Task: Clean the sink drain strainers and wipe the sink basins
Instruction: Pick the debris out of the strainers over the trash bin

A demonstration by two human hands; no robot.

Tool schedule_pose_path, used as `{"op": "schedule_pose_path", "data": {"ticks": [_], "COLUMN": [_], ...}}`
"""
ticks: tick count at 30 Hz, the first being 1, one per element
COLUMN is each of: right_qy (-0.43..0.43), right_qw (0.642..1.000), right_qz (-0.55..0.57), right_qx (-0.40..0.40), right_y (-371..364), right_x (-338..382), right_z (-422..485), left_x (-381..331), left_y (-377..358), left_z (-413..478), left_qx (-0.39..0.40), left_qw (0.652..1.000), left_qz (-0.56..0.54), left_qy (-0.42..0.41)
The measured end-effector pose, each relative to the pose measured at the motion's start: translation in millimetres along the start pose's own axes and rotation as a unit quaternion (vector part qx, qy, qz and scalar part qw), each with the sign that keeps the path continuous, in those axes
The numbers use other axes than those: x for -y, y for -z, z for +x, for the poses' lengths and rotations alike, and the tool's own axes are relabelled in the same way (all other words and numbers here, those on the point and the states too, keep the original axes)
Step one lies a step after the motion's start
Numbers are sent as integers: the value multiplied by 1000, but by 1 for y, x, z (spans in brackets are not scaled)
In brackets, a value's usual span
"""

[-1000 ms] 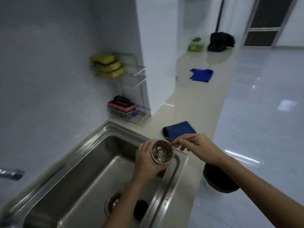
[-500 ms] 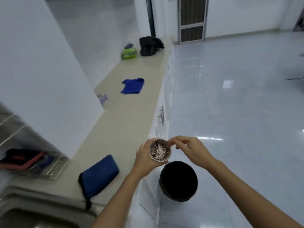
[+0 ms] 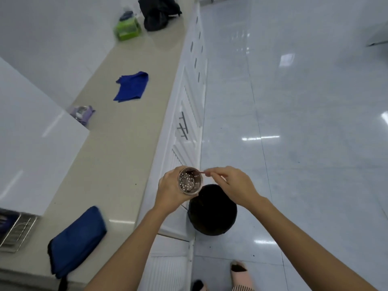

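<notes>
My left hand (image 3: 171, 191) grips a round metal drain strainer (image 3: 190, 181), its perforated cup facing up toward me. The strainer hangs just past the counter's edge, above and a little left of a black waste bin (image 3: 213, 211) on the floor. My right hand (image 3: 232, 183) pinches a thin stick (image 3: 204, 172) whose tip reaches the strainer's upper right rim. The sink is out of view.
A beige counter (image 3: 117, 156) runs along the left. On it lie a folded dark blue cloth (image 3: 77, 238), another blue cloth (image 3: 131, 86), a green box (image 3: 127, 29) and a black bag (image 3: 157, 12). A wire rack (image 3: 15, 232) sits at the left edge. Glossy tiled floor lies to the right.
The view has swung from the sink to the counter edge and floor. Both hands carried the strainer out over the black bin; the debris seen in it before looks mostly gone.
</notes>
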State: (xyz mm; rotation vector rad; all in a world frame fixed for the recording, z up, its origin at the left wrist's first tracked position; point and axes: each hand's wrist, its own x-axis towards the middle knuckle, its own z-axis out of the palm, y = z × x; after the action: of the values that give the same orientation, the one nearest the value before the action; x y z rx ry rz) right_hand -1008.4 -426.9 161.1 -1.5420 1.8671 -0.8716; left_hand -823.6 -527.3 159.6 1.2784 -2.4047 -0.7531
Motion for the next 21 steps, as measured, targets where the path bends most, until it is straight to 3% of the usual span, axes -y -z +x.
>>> {"op": "schedule_pose_path", "data": {"ticks": [4, 7, 9, 10, 12, 15, 17, 21], "right_qy": [-1, -8, -23, -33, -60, -87, -96, -99], "right_qw": [997, 999, 997, 997, 994, 966, 952, 958], "right_qz": [-28, -31, -75, -61, 73, 245, 285, 267], "right_qx": [70, -4, 3, 27, 56, -12, -49, 39], "right_y": [-10, -7, -8, -10, -15, -14, -13, -22], "right_x": [-4, -8, -11, -12, -10, -5, 0, 0], "right_z": [3, 8, 11, 12, 12, 18, 22, 20], "left_x": [-2, -1, -3, -4, -3, 1, -1, 0], "left_y": [-9, -17, -22, -24, -27, -29, -27, -21], "left_z": [6, 11, 15, 17, 19, 21, 23, 31], "left_qx": [26, 21, 7, 1, -6, -27, -45, -47], "left_qw": [999, 1000, 1000, 1000, 1000, 997, 994, 995], "left_qz": [21, 23, 15, 12, -6, -56, -76, -66], "left_qy": [0, 4, 1, -1, 16, 50, 66, 55]}}
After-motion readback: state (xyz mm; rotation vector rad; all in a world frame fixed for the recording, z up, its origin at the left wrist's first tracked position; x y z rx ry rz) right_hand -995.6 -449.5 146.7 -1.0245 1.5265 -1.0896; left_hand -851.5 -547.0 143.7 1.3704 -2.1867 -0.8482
